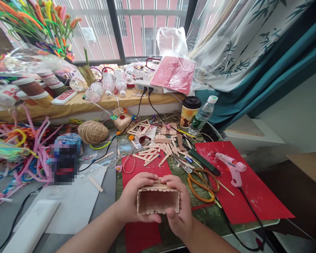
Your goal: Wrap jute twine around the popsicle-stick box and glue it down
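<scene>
We hold the small popsicle-stick box (158, 201) at the near edge of the worktop (213, 218), its open side facing us. Our left hand (135, 198) wraps its left wall, and our right hand (177, 207) wraps the right wall and bottom edge; both grips are closed on it. Judging by the loose popsicle sticks (158, 149) farther back and the pink glue gun (231, 167) on the red paper (252, 200) to the right, we should press evenly, keep the walls square, and avoid squeezing the thin sticks inward.
</scene>
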Demonstrator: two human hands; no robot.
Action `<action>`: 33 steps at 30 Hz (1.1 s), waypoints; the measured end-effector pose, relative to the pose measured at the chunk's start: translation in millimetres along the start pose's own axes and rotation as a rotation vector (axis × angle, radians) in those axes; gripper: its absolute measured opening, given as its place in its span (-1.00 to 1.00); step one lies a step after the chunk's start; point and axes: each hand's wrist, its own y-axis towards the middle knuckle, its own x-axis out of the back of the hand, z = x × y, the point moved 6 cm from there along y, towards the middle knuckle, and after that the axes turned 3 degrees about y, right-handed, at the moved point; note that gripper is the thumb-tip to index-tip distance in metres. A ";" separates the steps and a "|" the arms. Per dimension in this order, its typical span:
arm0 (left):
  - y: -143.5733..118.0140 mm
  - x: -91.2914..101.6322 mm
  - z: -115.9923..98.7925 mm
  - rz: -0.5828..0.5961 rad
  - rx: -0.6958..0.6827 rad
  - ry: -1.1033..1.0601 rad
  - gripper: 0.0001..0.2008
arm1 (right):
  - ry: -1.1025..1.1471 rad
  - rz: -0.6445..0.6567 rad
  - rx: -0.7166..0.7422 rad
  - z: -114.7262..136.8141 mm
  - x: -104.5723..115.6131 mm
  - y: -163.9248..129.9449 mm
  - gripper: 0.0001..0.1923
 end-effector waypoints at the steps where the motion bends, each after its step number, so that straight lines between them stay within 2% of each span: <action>1: -0.9 -1.1 3.5 0.004 0.042 -0.017 -0.12 | 0.015 0.009 -0.028 -2.4 -0.6 0.6 -0.53; 4: -3.9 -3.8 16.6 -0.014 0.222 -0.112 -0.21 | 0.032 -0.009 -0.124 -12.6 -0.5 0.9 -0.55; 7: -5.5 -8.2 28.3 0.016 0.401 -0.198 -0.25 | 0.050 -0.060 -0.223 -23.9 -0.1 -0.7 -0.55; 9: -3.3 -6.4 32.4 0.015 0.436 -0.214 -0.26 | 0.097 -0.081 -0.303 -31.2 -1.6 -1.8 -0.50; 12: 3.9 1.7 37.2 -0.023 0.388 -0.242 -0.32 | 0.129 -0.067 -0.374 -37.0 -5.7 -0.1 -0.45; 16: 7.7 12.8 52.7 -0.170 0.436 -0.328 -0.40 | 0.092 -0.017 -0.402 -41.9 -9.3 6.9 -0.50; 18: 6.1 19.3 58.0 -0.286 0.460 -0.318 -0.45 | 0.104 -0.105 -0.437 -47.6 -3.5 9.6 -0.51; 21: 2.0 36.1 59.8 -0.510 0.470 -0.251 -0.55 | 0.124 -0.385 -0.421 -53.1 17.9 12.6 -0.52; 23: 1.6 51.2 57.5 -0.639 0.472 -0.208 -0.59 | 0.172 -0.526 -0.395 -53.9 32.5 14.7 -0.53; 26: 6.3 71.4 43.2 -0.741 0.447 -0.190 -0.58 | 0.192 -0.581 -0.371 -46.9 47.5 19.2 -0.56; 28: 7.2 76.1 21.3 -0.768 0.406 -0.186 -0.58 | 0.180 -0.598 -0.345 -33.8 50.1 18.8 -0.59; 31: 0.6 60.0 -28.7 -0.746 0.313 -0.146 -0.61 | 0.199 -0.609 -0.292 -0.5 33.2 11.8 -0.59; 32: -0.8 49.2 -47.6 -0.694 0.266 -0.106 -0.62 | 0.247 -0.595 -0.282 13.2 22.1 9.2 -0.54; 33: 2.7 33.9 -70.3 -0.535 0.158 0.056 -0.59 | 0.324 -0.552 -0.291 27.4 9.0 7.6 -0.47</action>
